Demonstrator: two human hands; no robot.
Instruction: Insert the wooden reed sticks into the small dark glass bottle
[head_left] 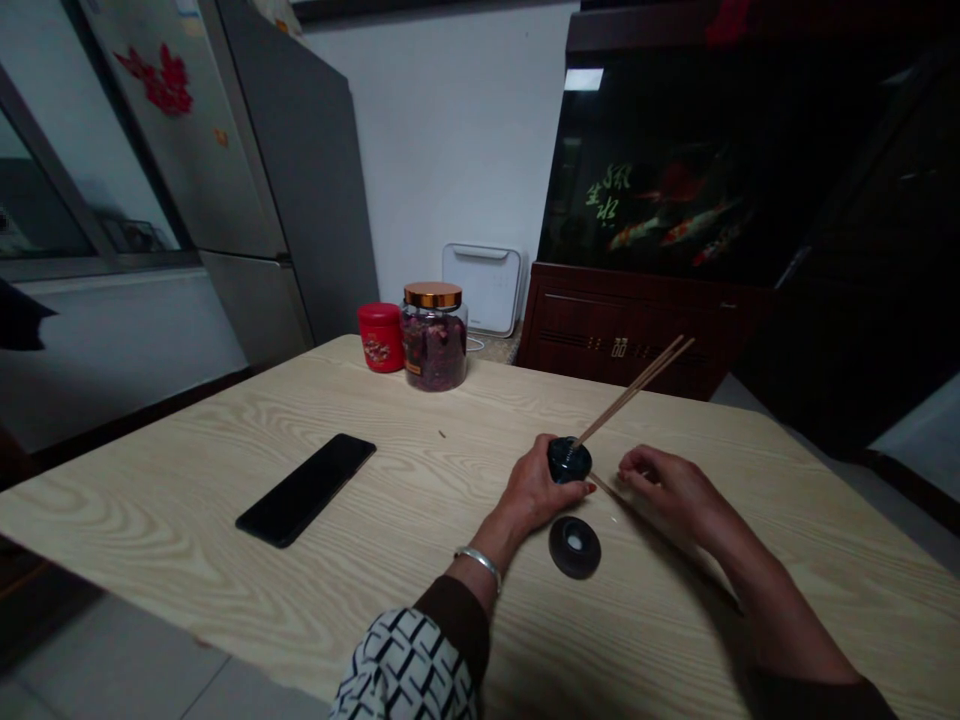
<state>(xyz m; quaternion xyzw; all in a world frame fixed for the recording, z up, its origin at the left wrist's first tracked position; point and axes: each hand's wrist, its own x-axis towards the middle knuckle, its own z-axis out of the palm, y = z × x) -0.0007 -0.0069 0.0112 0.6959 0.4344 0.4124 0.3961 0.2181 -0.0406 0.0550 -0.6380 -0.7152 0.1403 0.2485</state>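
Note:
My left hand (538,487) is wrapped round a small dark bottle (569,460) standing on the wooden table (225,480). Two or three thin wooden sticks (637,388) lean out of the bottle's mouth, up and to the right. A dark round cap (574,546) lies flat on the table just in front of the bottle. My right hand (664,485) rests on the table to the right of the bottle, fingers curled and pinched on the end of a thin stick (604,487) lying there.
A black phone (307,488) lies on the table at the left. A red tin (381,337) and a glass jar with a copper lid (434,336) stand at the far edge. Behind are a fridge (247,170), a white appliance (481,288) and a dark fish tank cabinet (637,330).

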